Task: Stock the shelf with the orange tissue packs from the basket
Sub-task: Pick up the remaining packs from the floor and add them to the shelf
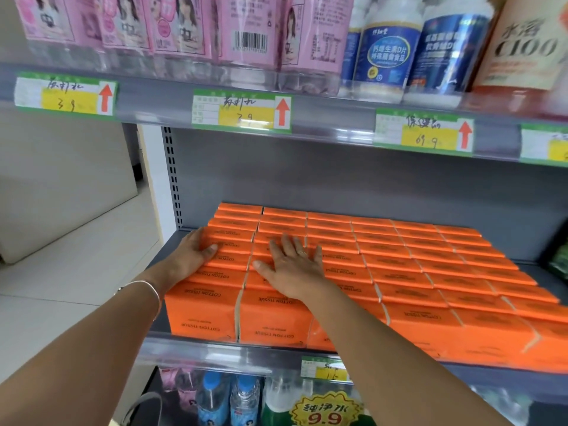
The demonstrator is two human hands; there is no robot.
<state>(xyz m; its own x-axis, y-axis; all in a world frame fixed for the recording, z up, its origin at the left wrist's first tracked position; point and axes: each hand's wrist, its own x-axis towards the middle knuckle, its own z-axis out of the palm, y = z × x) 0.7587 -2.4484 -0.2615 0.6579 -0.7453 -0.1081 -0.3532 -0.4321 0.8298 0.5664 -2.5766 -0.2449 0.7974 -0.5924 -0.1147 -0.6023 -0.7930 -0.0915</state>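
Orange tissue packs [399, 265] fill the grey middle shelf [172, 241] in several tight rows, standing on edge with "COTTON TISSUE" printed on them. My left hand [193, 250] lies against the left side of the leftmost row, fingers straight and thumb on top of the packs. My right hand [292, 259] rests flat on the tops of the second and third rows, fingers spread. Neither hand holds a pack. The basket is out of view.
Above, a shelf carries pink bottles [184, 26], blue-labelled white bottles [387, 47] and price tags [242, 112]. Below are water bottles [227, 398] and a yellow 9.9 price sign [325, 410]. A grey handle [141, 407] shows at the bottom left. Pale floor lies to the left.
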